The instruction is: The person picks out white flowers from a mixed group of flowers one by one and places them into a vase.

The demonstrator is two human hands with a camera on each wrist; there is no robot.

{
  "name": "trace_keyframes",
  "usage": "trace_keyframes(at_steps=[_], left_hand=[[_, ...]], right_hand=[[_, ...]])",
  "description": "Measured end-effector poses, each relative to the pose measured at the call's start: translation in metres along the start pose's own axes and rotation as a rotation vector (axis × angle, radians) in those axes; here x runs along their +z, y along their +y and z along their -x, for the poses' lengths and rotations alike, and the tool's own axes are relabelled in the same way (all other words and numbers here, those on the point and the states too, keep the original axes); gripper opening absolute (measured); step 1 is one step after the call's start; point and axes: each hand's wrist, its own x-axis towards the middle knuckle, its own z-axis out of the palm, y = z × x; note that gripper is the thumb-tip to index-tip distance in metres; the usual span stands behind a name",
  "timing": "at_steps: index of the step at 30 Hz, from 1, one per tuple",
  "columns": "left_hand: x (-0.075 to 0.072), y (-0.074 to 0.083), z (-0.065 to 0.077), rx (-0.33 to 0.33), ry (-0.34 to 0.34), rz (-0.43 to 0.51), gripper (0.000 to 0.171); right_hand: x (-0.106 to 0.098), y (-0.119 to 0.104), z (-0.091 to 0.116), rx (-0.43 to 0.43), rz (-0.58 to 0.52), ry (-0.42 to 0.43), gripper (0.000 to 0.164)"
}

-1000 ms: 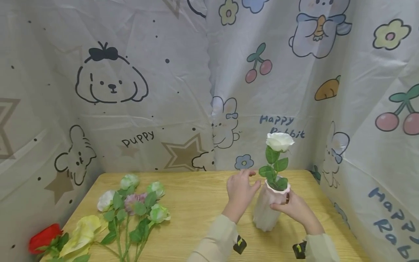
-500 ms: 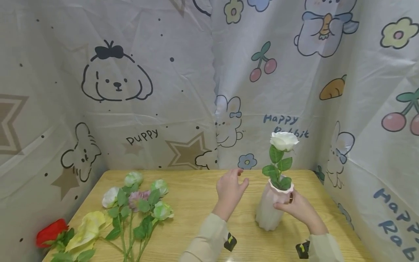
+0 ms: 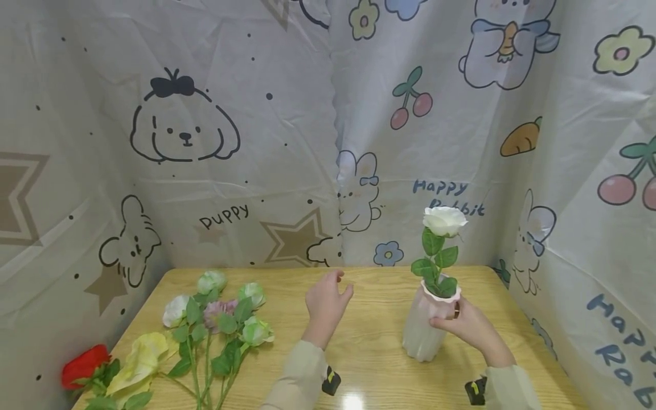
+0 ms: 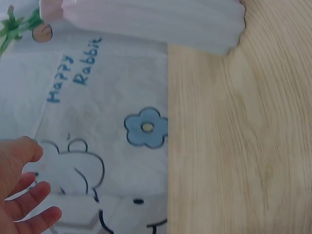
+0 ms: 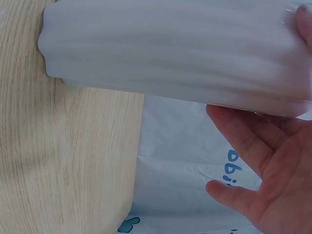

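A pale, ribbed vase (image 3: 424,330) with a scalloped pinkish rim stands on the right half of the wooden table. One white rose (image 3: 445,221) with green leaves rises from its mouth, the lower stem hidden inside. My right hand (image 3: 468,330) grips the vase just below the rim, thumb across the near side; in the right wrist view its fingers (image 5: 243,134) lie along the ribbed wall. My left hand (image 3: 328,302) hovers over the middle of the table, apart from the vase, fingers loosely bent and holding nothing.
At the left lies a bunch of artificial flowers: a red rose (image 3: 86,367), a yellow flower (image 3: 137,364), a white rose (image 3: 176,311), a purple flower (image 3: 217,313) and several pale green roses (image 3: 256,331). A printed cloth (image 3: 287,188) encloses the table's back and sides.
My left hand has moved left, away from the vase toward the middle of the table. The right hand keeps its grip on the vase. The view has shifted slightly.
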Motion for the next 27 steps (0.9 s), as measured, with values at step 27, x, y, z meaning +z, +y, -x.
trace_keyframes(at_steps=[27], left_hand=[[-0.034, -0.09, -0.002, -0.233, -0.059, 0.005, 0.039]], right_hand=[[0.001, 0.002, 0.0, 0.006, -0.001, 0.004, 0.093]])
